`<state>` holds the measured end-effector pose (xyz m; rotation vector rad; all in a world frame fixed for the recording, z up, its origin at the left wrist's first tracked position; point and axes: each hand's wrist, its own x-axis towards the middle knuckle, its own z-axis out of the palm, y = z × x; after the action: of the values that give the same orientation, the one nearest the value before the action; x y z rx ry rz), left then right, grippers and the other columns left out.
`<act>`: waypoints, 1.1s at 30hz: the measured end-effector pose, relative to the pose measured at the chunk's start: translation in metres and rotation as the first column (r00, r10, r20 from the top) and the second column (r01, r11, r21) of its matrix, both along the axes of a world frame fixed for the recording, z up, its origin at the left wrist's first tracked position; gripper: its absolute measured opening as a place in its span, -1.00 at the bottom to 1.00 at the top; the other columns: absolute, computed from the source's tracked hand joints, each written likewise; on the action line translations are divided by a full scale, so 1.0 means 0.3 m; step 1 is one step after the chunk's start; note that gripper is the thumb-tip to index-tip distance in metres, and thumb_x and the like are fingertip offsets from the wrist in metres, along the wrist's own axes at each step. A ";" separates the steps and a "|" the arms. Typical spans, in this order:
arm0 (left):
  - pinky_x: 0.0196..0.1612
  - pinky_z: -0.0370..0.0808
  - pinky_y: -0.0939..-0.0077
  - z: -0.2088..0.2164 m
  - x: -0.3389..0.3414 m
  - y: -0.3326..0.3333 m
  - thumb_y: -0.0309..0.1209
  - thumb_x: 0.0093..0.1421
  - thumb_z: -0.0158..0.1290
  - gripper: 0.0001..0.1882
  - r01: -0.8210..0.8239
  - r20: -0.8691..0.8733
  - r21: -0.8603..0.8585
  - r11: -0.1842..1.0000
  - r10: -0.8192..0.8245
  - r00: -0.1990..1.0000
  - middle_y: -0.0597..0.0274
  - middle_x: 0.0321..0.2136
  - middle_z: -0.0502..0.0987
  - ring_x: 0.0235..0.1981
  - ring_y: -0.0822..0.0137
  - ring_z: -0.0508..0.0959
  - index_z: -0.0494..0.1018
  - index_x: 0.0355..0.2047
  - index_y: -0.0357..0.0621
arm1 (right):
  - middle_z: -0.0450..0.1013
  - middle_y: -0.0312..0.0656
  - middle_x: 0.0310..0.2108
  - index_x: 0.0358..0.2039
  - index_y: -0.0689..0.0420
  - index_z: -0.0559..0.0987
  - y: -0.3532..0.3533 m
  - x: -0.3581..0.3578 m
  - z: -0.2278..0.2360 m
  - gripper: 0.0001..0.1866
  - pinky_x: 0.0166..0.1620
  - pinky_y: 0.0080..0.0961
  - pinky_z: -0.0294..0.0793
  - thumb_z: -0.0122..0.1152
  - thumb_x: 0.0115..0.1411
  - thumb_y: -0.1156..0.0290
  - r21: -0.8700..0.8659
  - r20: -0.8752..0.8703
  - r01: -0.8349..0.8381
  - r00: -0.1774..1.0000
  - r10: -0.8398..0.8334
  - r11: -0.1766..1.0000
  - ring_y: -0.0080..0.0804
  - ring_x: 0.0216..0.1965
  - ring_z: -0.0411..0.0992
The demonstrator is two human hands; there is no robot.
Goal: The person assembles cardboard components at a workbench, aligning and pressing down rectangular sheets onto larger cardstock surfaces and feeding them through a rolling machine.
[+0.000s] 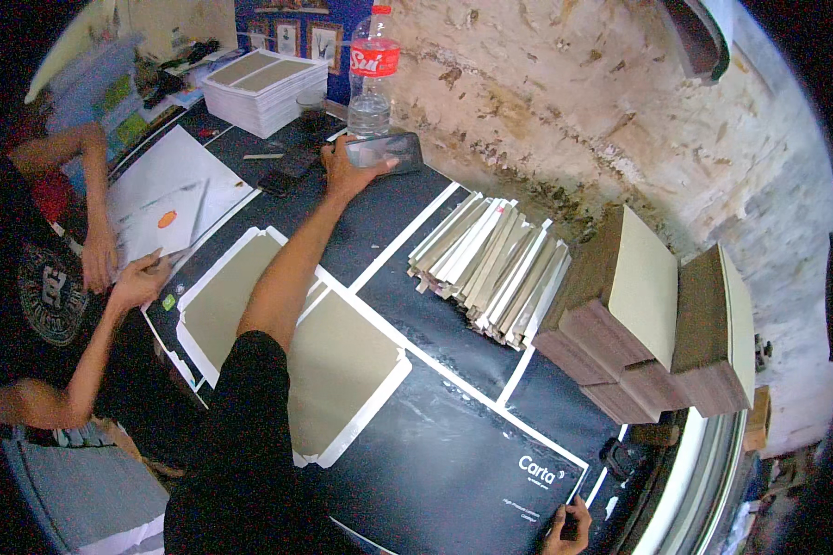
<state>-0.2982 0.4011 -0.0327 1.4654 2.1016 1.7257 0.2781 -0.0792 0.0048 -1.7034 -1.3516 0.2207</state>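
Observation:
My left arm, in a black sleeve, stretches toward the back of the table. My left hand is closed on a dark smartphone, held tilted just in front of a clear plastic bottle with a red label. My right hand is at the lower right, fingers curled by the corner of a black printed sheet; what they hold, if anything, is hidden. Below my left arm lies an open cover with grey-brown boards and white turned-in edges, partly covered by the arm.
A co-worker's hands touch a white sheet with an orange spot at left. Cut board strips and tall board stacks stand along the right. A white paper stack and a dark glass are at the back.

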 end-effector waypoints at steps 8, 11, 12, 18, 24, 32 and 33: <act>0.17 0.23 -0.20 0.010 0.085 -0.017 0.11 -0.48 0.59 0.11 -0.181 0.080 0.027 0.983 0.179 0.981 0.00 0.05 0.30 0.17 -0.06 0.30 0.32 0.10 0.06 | 0.54 -0.05 -0.05 -0.22 0.29 0.62 0.006 -0.048 0.027 -0.88 -0.06 -0.45 0.48 0.31 0.26 0.53 -0.039 -0.059 0.052 0.997 -0.054 0.998 -0.35 -0.15 0.48; 0.18 0.23 -0.21 0.011 0.059 -0.036 0.07 -0.50 0.61 0.16 -0.098 -0.019 0.086 0.991 0.100 0.995 -0.02 0.06 0.28 0.19 -0.07 0.27 0.28 0.13 0.06 | 0.54 -0.06 -0.06 -0.21 0.30 0.62 -0.002 -0.020 -0.002 -0.86 0.00 -0.42 0.47 0.31 0.27 0.50 -0.015 -0.080 0.015 0.997 -0.016 1.000 -0.32 -0.11 0.48; 0.18 0.22 -0.22 0.005 0.051 -0.043 0.04 -0.51 0.61 0.18 -0.082 -0.039 0.047 0.995 0.084 0.996 -0.03 0.07 0.27 0.20 -0.08 0.26 0.25 0.15 0.06 | 0.54 -0.07 -0.06 -0.21 0.30 0.62 -0.007 -0.008 -0.018 -0.85 0.00 -0.41 0.47 0.31 0.27 0.50 -0.016 -0.102 0.017 0.995 -0.018 1.000 -0.32 -0.11 0.48; 0.19 0.23 -0.25 -0.002 -0.026 -0.048 -0.20 -0.48 0.61 0.22 0.011 -0.112 -0.081 0.997 -0.020 0.993 -0.05 0.10 0.22 0.20 -0.12 0.24 0.12 0.22 0.08 | 0.54 -0.10 -0.09 -0.19 0.33 0.62 0.005 -0.017 0.006 -0.84 -0.04 -0.45 0.49 0.30 0.28 0.50 -0.028 -0.047 0.012 0.999 -0.014 1.000 -0.34 -0.14 0.49; 0.18 0.27 -0.25 -0.026 -0.051 -0.041 -0.32 -0.43 0.56 0.17 0.000 -0.155 -0.024 1.000 -0.004 0.988 -0.04 0.10 0.20 0.19 -0.13 0.25 0.12 0.21 0.08 | 0.55 -0.07 -0.07 -0.18 0.34 0.62 0.011 -0.004 -0.012 -0.84 -0.05 -0.45 0.51 0.31 0.27 0.53 -0.010 -0.015 0.007 1.000 -0.007 1.000 -0.34 -0.16 0.50; 0.17 0.29 -0.28 -0.002 0.020 -0.041 -0.35 -0.41 0.53 0.12 -0.022 -0.113 -0.008 1.000 0.021 0.993 -0.04 0.08 0.19 0.21 -0.19 0.24 0.14 0.20 0.18 | 0.56 0.00 -0.09 -0.16 0.36 0.62 -0.009 -0.004 -0.014 -0.84 -0.03 -0.39 0.54 0.29 0.26 0.58 0.024 -0.003 0.004 1.000 -0.004 1.000 -0.26 -0.13 0.51; 0.18 0.30 -0.21 -0.004 0.006 -0.052 -0.36 -0.40 0.52 0.10 -0.018 -0.118 -0.025 1.000 0.015 0.993 -0.05 0.07 0.19 0.18 -0.19 0.26 0.16 0.19 0.17 | 0.56 0.00 -0.10 -0.16 0.37 0.61 -0.012 -0.002 -0.010 -0.83 -0.01 -0.37 0.53 0.29 0.26 0.58 -0.005 -0.009 -0.006 1.000 0.006 1.000 -0.25 -0.12 0.50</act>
<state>-0.2964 0.3856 -0.0340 1.5846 2.1895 1.6495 0.2774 -0.0828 0.0019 -1.7004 -1.3507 0.2348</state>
